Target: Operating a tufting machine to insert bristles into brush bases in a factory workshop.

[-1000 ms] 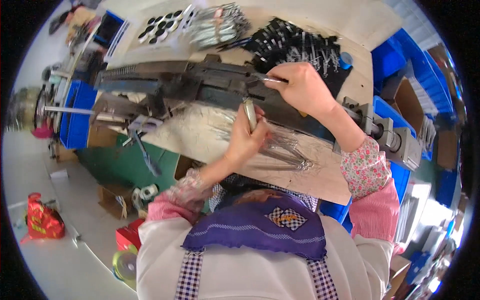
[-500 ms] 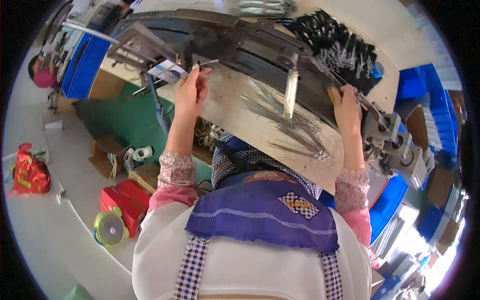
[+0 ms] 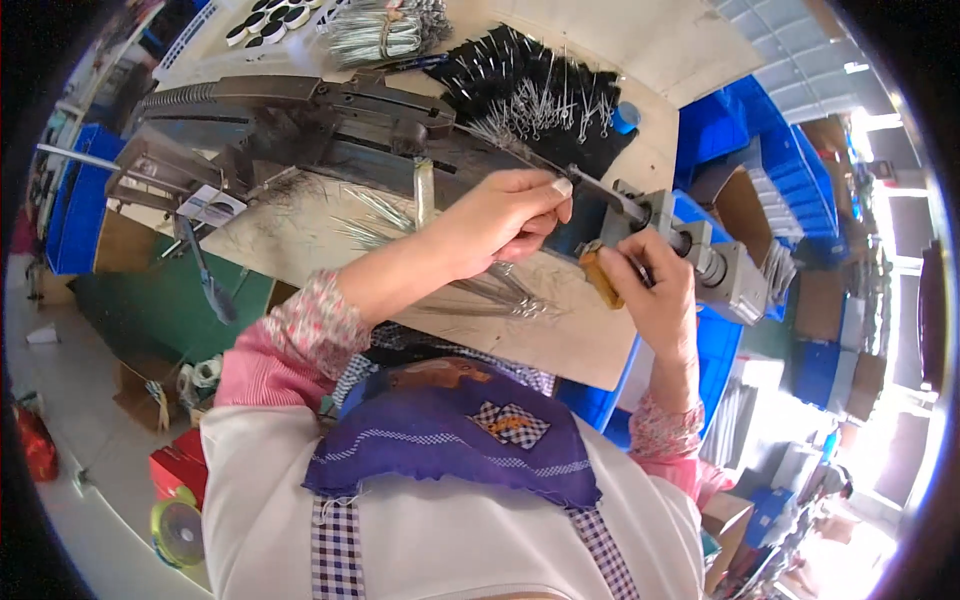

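My left hand (image 3: pixel 510 218) reaches across the bench with thumb and fingers pinched together beside the machine's metal rod (image 3: pixel 600 188). Whatever is in that pinch is too small to make out. Close by on the right, my right hand (image 3: pixel 655 285) is closed round a yellow-brown handle (image 3: pixel 600 277) near the machine's grey metal blocks (image 3: pixel 728 285). Beneath and beside my left forearm lie thin metal wires (image 3: pixel 505 293) on the bench. Beyond the rod, several looped wire pieces (image 3: pixel 540 108) rest on black cloth.
The long dark machine (image 3: pixel 300 125) spans the bench (image 3: pixel 570 345). Behind it are a bundle of wires (image 3: pixel 385 35) and a tray of black-and-white round parts (image 3: pixel 270 22). A blue cap (image 3: pixel 626 117) sits beside the cloth. Blue bins (image 3: pixel 790 150) stand at the right.
My left hand has moved right, from the machine's left end to its right end. My right hand has turned at the handle, and the whole view has shifted to the right.
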`<act>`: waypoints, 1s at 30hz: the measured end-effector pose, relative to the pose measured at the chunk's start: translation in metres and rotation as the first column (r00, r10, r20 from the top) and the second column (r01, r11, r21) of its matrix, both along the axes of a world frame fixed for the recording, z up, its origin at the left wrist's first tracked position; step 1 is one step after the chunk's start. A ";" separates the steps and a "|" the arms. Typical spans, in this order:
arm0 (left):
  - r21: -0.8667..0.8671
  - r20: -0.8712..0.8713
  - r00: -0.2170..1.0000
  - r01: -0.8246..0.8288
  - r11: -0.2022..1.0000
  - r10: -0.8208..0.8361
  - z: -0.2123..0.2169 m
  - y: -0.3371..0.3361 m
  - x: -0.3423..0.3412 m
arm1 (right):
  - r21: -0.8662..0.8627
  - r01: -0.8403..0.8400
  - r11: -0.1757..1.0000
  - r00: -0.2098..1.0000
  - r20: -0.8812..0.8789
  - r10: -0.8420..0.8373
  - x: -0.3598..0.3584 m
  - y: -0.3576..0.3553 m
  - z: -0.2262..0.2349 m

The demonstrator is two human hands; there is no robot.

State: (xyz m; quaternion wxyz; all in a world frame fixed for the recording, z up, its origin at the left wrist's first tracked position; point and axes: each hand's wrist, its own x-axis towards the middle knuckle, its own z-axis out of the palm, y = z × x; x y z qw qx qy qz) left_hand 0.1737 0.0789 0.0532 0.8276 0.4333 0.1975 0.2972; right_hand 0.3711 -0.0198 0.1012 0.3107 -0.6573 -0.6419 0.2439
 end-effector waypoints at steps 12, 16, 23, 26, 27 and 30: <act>-0.132 -0.159 0.881 -0.466 0.875 0.445 -0.025 0.005 0.010 | 0.260 -0.425 0.867 0.868 0.389 0.309 -0.015 0.140 -0.028; -0.155 -0.153 0.877 -0.477 0.865 0.456 -0.022 0.000 0.013 | -0.144 -0.469 0.871 0.882 -0.032 0.470 -0.023 0.145 -0.021; -0.175 -0.086 0.875 -0.484 0.857 0.477 -0.031 0.000 0.010 | -0.305 -0.504 0.808 0.820 -0.464 0.336 -0.014 0.151 -0.004; -0.166 -0.097 0.918 -0.396 0.903 0.385 -0.035 0.002 0.012 | -0.384 -0.494 0.780 0.816 -0.514 0.264 -0.006 0.163 -0.006; -0.170 -0.120 0.931 -0.363 0.916 0.346 -0.033 0.002 0.016 | -0.410 -0.540 0.735 0.798 -0.527 0.292 -0.005 0.166 -0.009; -0.209 0.056 0.939 -0.322 0.923 0.340 -0.020 -0.005 0.031 | -0.397 -0.553 0.733 0.825 -0.384 0.414 -0.002 0.166 -0.010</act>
